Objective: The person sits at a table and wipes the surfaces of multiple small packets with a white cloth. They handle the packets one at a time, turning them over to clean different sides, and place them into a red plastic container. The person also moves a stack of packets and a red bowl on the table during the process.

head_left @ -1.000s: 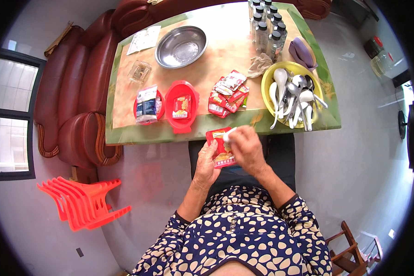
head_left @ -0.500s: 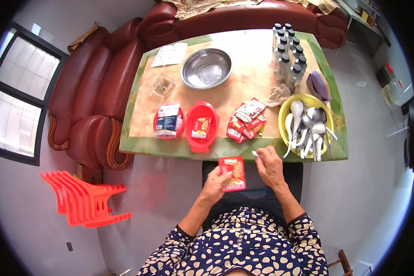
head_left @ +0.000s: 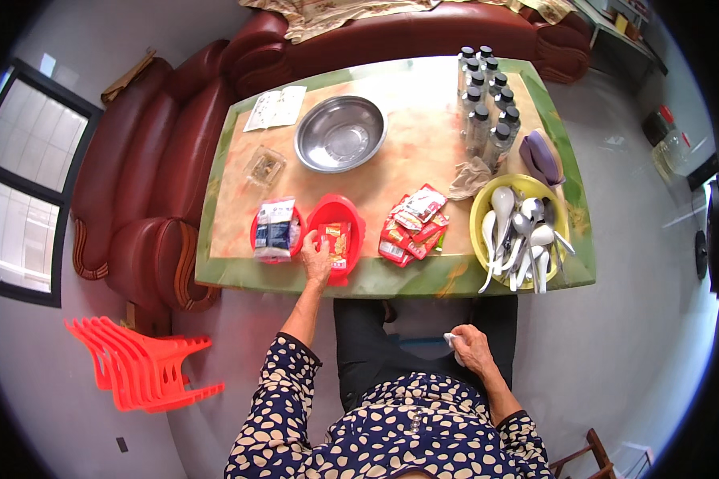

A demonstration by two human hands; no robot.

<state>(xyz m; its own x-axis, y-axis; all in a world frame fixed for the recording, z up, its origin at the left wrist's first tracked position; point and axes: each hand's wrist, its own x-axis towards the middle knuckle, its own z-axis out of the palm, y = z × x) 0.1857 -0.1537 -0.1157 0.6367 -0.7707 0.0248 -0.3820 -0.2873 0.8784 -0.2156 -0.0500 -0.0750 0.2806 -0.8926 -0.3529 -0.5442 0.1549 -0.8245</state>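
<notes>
My left hand [head_left: 318, 260] reaches over the near left rim of a red plastic basin [head_left: 356, 215]. Its fingers look apart, beside a red snack packet [head_left: 337, 243] lying in the basin; whether they touch it is hard to tell. My right hand [head_left: 473, 350] is lowered over my lap, closed on a small white thing [head_left: 450, 339] like a folded tissue, mostly hidden by the fingers. Left of the basin, a smaller red bowl [head_left: 299, 220] holds a blue and white packet [head_left: 275, 231]. A pile of red packets [head_left: 412, 225] lies to the right on the table.
A yellow basin of spoons and ladles [head_left: 478, 231] stands near the table's right edge. Behind it are a purple pouch [head_left: 542, 158], a crumpled cloth [head_left: 470, 177] and several black-capped bottles [head_left: 477, 128]. A steel bowl [head_left: 340, 134], a clear box [head_left: 265, 166] and an open booklet [head_left: 276, 108] sit farther back.
My left hand has moved from above my lap, where it held a red packet, to the red basin. My right hand has dropped lower. The view has shifted slightly.
</notes>
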